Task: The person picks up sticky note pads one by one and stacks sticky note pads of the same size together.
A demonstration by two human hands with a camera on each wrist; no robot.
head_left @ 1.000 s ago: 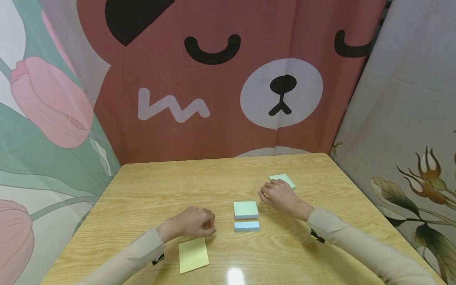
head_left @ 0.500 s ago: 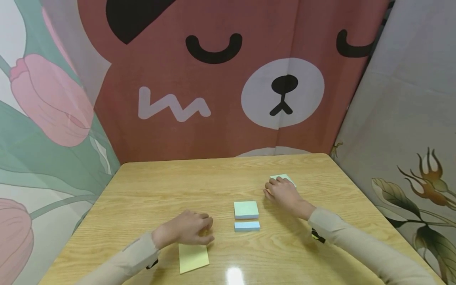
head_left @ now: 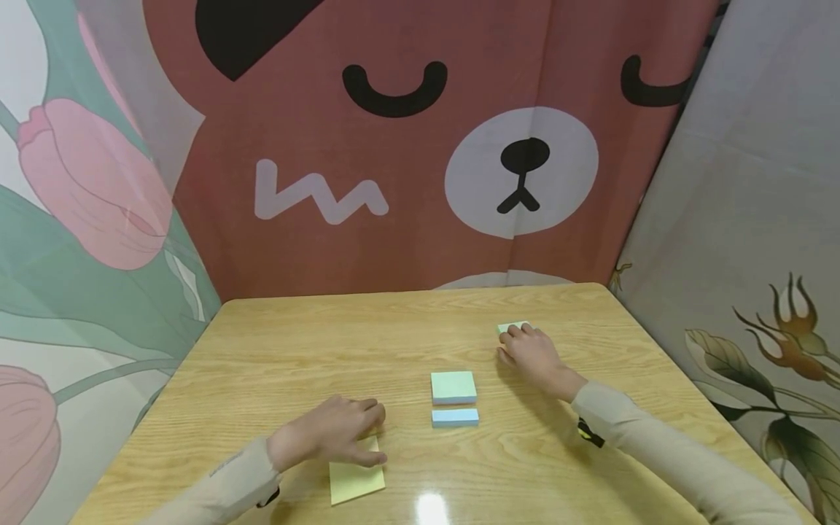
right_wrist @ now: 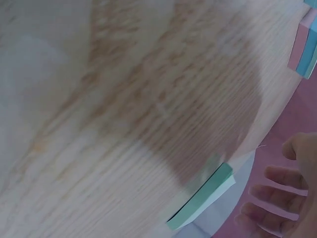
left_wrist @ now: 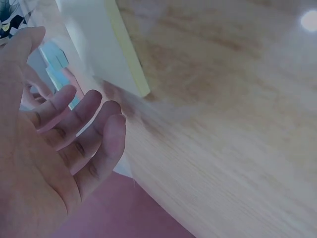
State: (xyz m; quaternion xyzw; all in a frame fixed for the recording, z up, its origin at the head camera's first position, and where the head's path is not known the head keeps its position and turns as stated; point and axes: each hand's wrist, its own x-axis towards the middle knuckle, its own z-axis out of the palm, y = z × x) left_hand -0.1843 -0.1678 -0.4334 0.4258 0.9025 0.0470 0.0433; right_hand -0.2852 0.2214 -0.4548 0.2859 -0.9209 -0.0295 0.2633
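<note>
My left hand (head_left: pixel 331 432) hovers over the yellow sticky-note pad (head_left: pixel 357 481), fingers loosely bent and thumb apart. The left wrist view shows nothing in that palm, with the yellow pad (left_wrist: pixel 94 39) beyond the fingers. At the back right, my right hand (head_left: pixel 534 359) is above a green sticky-note pad (head_left: pixel 510 327), covering most of it. In the right wrist view its fingers (right_wrist: pixel 277 198) are spread and bent, apart from the green pad (right_wrist: pixel 203 196). Between the hands lies a green-topped stack of sticky notes (head_left: pixel 453 384) with blue below, and a narrow blue piece (head_left: pixel 455 418) in front.
The wooden table (head_left: pixel 315 335) reaches back to a curtain (head_left: pixel 295 255) printed with a bear. Printed cloths hang at the left and right. Pink, blue and green layers show on the stack (right_wrist: pixel 304 47) in the right wrist view.
My left hand has moved left and toward me over the yellow pad, its fingers loosening. My right hand has shifted right and slightly away, covering more of the green pad.
</note>
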